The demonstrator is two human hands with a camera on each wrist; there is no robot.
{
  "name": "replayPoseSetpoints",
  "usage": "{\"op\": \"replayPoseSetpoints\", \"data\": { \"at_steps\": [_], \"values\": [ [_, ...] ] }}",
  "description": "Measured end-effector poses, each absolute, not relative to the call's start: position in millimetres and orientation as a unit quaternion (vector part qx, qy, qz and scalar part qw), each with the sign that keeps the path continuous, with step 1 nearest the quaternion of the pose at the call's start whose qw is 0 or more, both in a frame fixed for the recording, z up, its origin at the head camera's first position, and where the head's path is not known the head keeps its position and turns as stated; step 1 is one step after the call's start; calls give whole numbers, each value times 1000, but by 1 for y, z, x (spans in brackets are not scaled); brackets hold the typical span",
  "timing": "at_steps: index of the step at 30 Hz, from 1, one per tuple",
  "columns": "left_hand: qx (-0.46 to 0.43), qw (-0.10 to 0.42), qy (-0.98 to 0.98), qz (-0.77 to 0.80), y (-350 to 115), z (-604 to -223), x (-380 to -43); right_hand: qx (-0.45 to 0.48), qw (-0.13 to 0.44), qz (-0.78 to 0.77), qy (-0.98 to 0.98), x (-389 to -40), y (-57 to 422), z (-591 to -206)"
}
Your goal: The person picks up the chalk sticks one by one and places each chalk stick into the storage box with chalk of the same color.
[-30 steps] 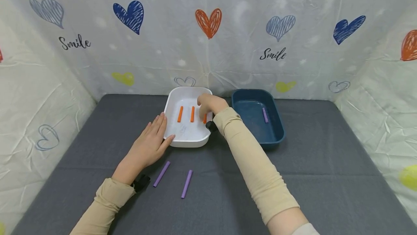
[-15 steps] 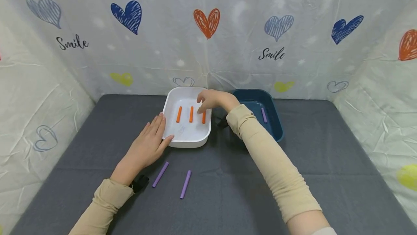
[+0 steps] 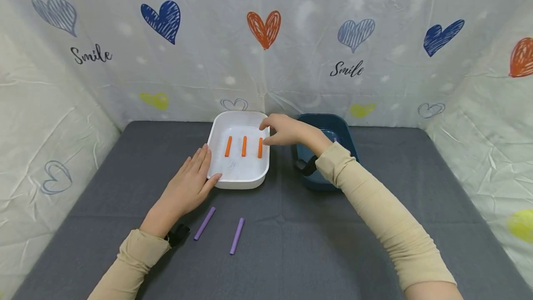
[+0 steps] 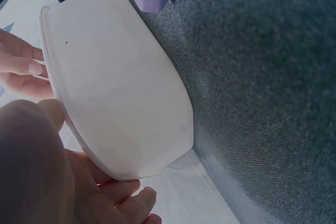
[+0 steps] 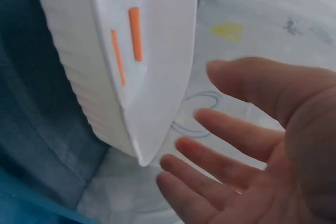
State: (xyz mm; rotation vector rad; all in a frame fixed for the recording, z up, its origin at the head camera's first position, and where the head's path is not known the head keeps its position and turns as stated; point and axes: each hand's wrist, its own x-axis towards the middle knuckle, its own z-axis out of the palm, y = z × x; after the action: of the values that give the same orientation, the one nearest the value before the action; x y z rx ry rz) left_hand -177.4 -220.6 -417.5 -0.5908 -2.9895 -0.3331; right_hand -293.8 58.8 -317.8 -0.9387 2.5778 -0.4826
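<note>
Sticks of orange (image 3: 244, 146), three in all, lie inside the white tray (image 3: 241, 184), centre frame. The left hand (image 3: 187, 186), fingers straight, touches its left rim; the right hand (image 3: 287, 130), loosely spread and holding nothing, hovers by its right rim. Purple sticks (image 3: 237, 236) lie lower centre.

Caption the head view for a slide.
Left hand touches white tray of three orange sticks; empty right hand hovers nearby.
</note>
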Motion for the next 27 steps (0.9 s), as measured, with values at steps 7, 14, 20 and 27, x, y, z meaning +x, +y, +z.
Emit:
{"op": "replayPoseSetpoints", "data": {
  "at_steps": [7,14,20,27],
  "values": [
    [-191,37,-975,-109,-221,-417,-177,-354,75,-223,905,-271,78,-315],
    [-192,35,-974,-111,-221,-418,-176,-347,-22,-268,899,-246,99,-308],
    [-194,37,-974,-115,-221,-417,-176,-330,-78,-286,896,-229,121,-301],
    [-195,36,-973,-118,-221,-416,-176,-310,-142,-283,897,-211,151,-306]
  ]
}}
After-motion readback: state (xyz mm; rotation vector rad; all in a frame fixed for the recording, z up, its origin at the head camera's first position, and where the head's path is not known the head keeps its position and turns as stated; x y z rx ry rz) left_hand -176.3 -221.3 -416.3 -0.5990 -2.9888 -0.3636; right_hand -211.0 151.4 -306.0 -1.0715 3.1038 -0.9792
